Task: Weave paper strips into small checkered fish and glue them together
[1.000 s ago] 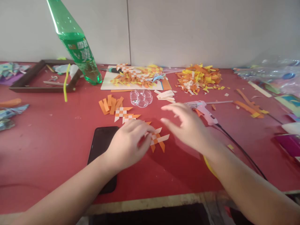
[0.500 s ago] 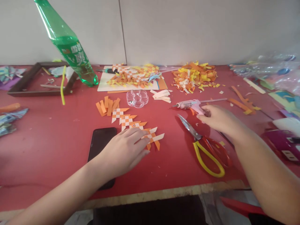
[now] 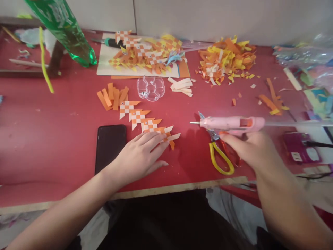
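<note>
My right hand grips a pink hot glue gun by its handle, raised over the table with the nozzle toward the left. Below it lie scissors with one yellow and one red handle, partly covered by the gun and hand. My left hand rests with fingers stretched out on the near end of a row of woven orange-and-white paper fish. The fish under those fingers is partly hidden. A black phone lies beside my left wrist.
Orange strips, a clear flower-shaped tray and white strips lie beyond the fish. Farther back are finished paper fish, a pile of scraps and a green bottle. A purple power socket sits at right.
My right hand has lifted the glue gun off the table and brought it toward me, above the scissors. My left hand stays on the paper fish. The view has tilted down.
</note>
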Tool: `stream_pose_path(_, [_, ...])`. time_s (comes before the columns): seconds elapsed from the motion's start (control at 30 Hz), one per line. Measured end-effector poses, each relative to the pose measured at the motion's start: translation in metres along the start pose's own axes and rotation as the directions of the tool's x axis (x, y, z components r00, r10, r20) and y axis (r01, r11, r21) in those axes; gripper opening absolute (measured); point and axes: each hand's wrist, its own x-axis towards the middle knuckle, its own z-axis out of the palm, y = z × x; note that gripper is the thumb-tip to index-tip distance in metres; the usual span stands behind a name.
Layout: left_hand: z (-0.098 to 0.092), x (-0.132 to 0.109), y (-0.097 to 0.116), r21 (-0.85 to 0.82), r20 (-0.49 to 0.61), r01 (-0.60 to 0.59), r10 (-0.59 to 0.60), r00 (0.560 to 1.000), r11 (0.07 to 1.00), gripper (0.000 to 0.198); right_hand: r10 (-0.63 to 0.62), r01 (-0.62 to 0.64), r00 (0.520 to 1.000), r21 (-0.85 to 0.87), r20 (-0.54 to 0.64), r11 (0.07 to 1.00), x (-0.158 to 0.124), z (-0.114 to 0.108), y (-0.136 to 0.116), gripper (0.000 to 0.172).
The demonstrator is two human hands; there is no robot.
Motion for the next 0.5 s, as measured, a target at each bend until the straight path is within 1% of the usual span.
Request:
stream_pose_path(0.03, [0.001, 0.0, 0.0, 0.002, 0.005, 0.003, -0.003, 1.0, 1.0, 0.049, -0.027, 0.025, 0.999, 0.035, 0.033, 0.999, -0.008, 0.002, -0.002, 0.019])
stream_pose_path(0.1, [0.002, 0.001, 0.0, -0.003, 0.013, 0.0, 0.0, 1.0, 1.0, 0.049, -0.149, 0.144, 0.987, 0.08, 0.065, 0.986, -0.019, 0.005, -0.005, 0.016])
stream_pose_path(0.13, [0.002, 0.001, 0.0, -0.008, 0.015, -0.002, 0.003, 1.0, 1.0, 0.049, -0.241, 0.236, 0.969, 0.086, 0.058, 0.968, -0.022, 0.005, -0.007, 0.013])
stream_pose_path(0.2, [0.003, 0.001, -0.001, -0.019, 0.019, -0.003, 0.003, 1.0, 1.0, 0.049, -0.413, 0.408, 0.909, 0.075, 0.054, 0.91, -0.025, 0.005, -0.011, 0.003])
stream_pose_path(0.23, [0.004, 0.001, -0.001, -0.022, 0.019, -0.002, 0.002, 1.0, 1.0, 0.049, -0.47, 0.466, 0.88, 0.065, 0.068, 0.882, -0.025, 0.004, -0.012, 0.003])
stream_pose_path(0.27, [0.004, 0.001, -0.001, -0.023, 0.022, 0.001, 0.0, 1.0, 1.0, 0.05, -0.504, 0.5, 0.859, 0.059, 0.088, 0.864, -0.024, 0.004, -0.014, 0.008])
stream_pose_path(0.33, [0.005, 0.0, -0.001, -0.02, 0.034, 0.009, -0.008, 0.999, 1.0, 0.053, -0.532, 0.53, 0.835, 0.053, 0.139, 0.846, -0.022, 0.003, -0.016, 0.013])
stream_pose_path(0.5, [0.006, 0.0, 0.0, -0.021, 0.072, 0.026, -0.024, 0.997, 0.999, 0.058, -0.544, 0.55, 0.817, 0.027, 0.189, 0.835, -0.016, 0.004, -0.02, 0.012])
